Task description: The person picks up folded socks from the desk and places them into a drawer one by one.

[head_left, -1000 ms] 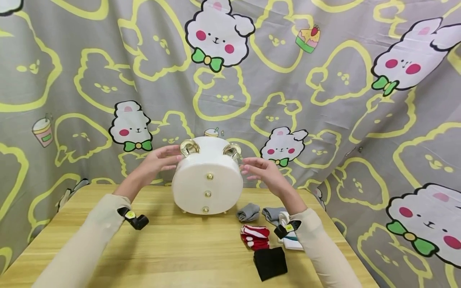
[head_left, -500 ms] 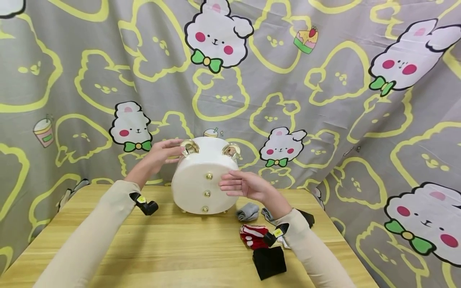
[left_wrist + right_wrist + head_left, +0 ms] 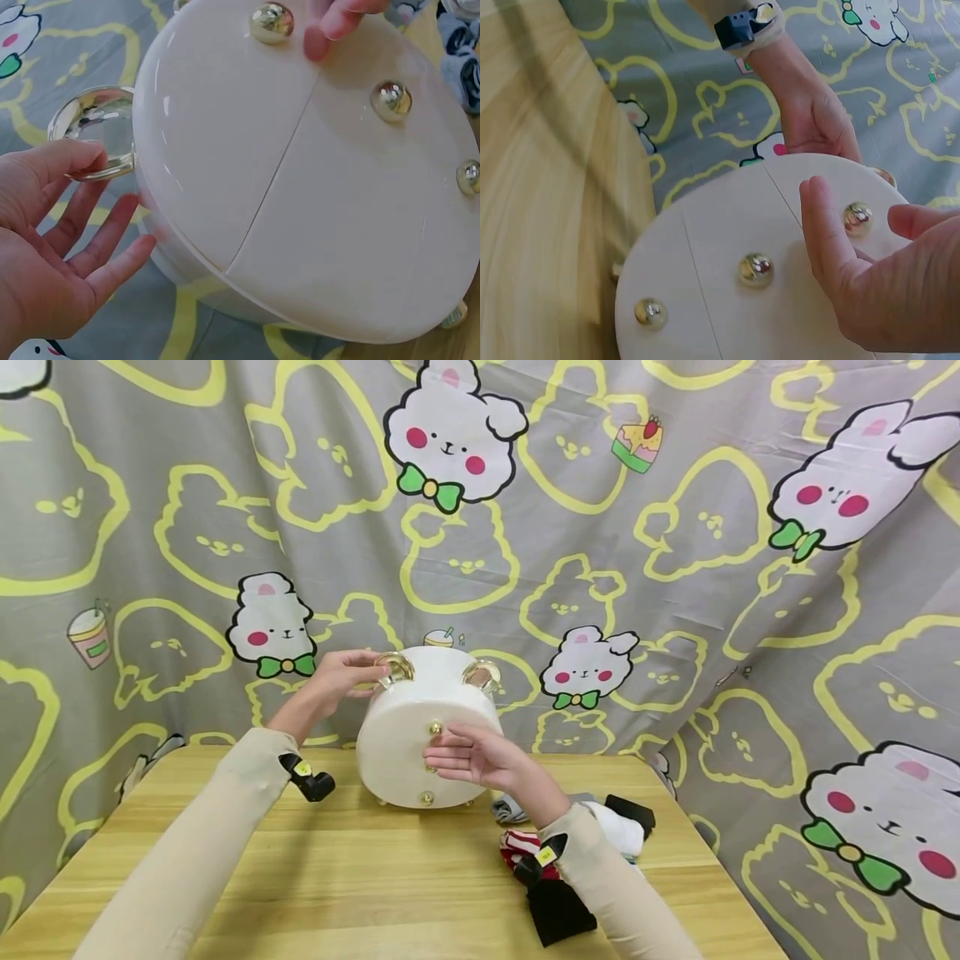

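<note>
A white rounded storage box with drawer seams (image 3: 393,752) stands upright on its small gold feet. Gold ball knobs run down its front, and two gold ear-shaped rings sit on top. My left hand (image 3: 333,683) pinches the left gold ear (image 3: 97,124) between thumb and fingers, with the remaining fingers spread beside the box's wall. In front of the box is my right hand (image 3: 476,758), fingers straight and close to the front face. Its thumb and fingers lie on either side of the top knob (image 3: 858,219) in the right wrist view.
On the wooden table (image 3: 337,885), right of the box, lie a grey folded cloth (image 3: 508,810), a red-and-white one (image 3: 516,845), a white one (image 3: 622,831) and a black one (image 3: 561,917), partly under my right forearm. A patterned curtain (image 3: 465,560) hangs close behind.
My right hand has moved from the box's right side, left and down across its front to the knobs. My left hand has come in from beside the left ear onto it.
</note>
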`<state>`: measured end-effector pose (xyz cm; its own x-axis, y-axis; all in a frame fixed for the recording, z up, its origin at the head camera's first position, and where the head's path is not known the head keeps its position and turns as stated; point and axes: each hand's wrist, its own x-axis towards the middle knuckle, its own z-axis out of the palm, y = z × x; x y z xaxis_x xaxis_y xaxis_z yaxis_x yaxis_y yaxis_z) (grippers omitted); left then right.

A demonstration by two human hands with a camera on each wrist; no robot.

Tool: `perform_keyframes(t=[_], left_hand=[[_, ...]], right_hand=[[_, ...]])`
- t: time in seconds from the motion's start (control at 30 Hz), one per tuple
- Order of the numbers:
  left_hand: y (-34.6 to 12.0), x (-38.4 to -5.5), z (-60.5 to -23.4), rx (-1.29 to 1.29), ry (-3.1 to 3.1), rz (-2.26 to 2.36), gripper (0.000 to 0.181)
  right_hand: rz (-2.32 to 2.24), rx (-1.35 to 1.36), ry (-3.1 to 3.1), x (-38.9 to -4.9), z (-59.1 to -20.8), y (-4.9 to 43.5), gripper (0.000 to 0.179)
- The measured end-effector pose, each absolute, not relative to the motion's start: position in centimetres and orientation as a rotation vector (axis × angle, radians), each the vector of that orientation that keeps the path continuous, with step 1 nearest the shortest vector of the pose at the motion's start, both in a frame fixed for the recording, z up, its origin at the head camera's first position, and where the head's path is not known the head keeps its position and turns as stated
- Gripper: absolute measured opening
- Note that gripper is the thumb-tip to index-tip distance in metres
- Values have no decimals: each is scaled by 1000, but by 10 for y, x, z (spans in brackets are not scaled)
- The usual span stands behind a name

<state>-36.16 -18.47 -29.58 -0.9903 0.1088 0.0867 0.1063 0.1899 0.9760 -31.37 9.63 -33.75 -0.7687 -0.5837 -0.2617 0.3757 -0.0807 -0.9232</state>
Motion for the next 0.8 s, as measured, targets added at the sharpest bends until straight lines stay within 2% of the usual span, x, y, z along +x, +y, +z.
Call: perform_keyframes(t=[0.3,0.6,0.8], left_hand=[[-186,-362,-299,236,2451,1963,47],[-189,-360,-300,281,2459,1938,45],[-191,-362,-298,322,2460,1900,42]], right_hand=[[-2007,-154,1482,-312,-341,83,53],[-2074,-103,1416,-313,-346,77,30],[-2110,-90,1391,-313,-344,75,28]])
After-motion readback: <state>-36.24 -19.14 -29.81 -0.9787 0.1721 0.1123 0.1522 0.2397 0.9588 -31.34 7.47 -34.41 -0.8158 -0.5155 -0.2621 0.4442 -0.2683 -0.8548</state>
